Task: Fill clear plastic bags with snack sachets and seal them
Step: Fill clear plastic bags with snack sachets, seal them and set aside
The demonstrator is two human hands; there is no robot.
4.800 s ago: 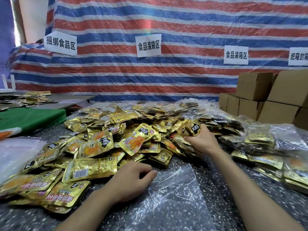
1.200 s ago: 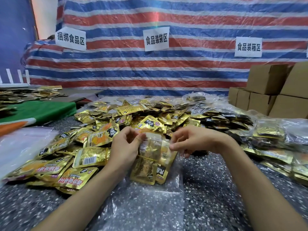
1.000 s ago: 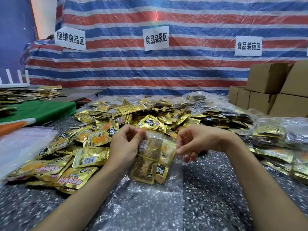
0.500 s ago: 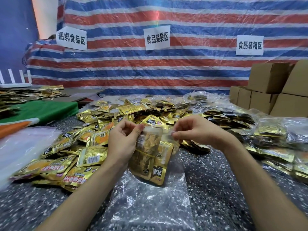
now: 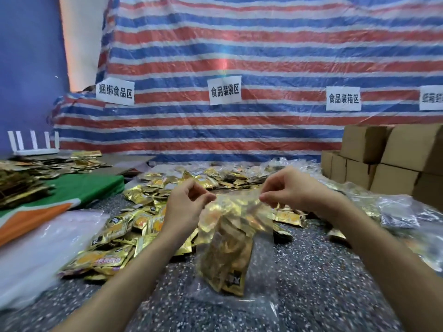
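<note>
Bag (image 5: 236, 232) of gold sachets (image 5: 227, 255) lifted above table (image 5: 311, 283), top edge pinched by left hand (image 5: 185, 207) and right hand (image 5: 291, 190)

Paper signs on striped tarp (image 5: 263, 130): first sign (image 5: 114, 93) 捆绑食品区, second sign (image 5: 224, 90) 食品装袋区, third sign (image 5: 343, 98) 食品装箱区

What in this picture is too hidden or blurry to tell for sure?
- Head view: whether the clear bag is sealed; its top edge, pinched between left hand and right hand, is motion-blurred.
- How many sachets are inside: they overlap and blur.
- Rightmost wall sign: cut by the frame edge, text blurred.
</note>
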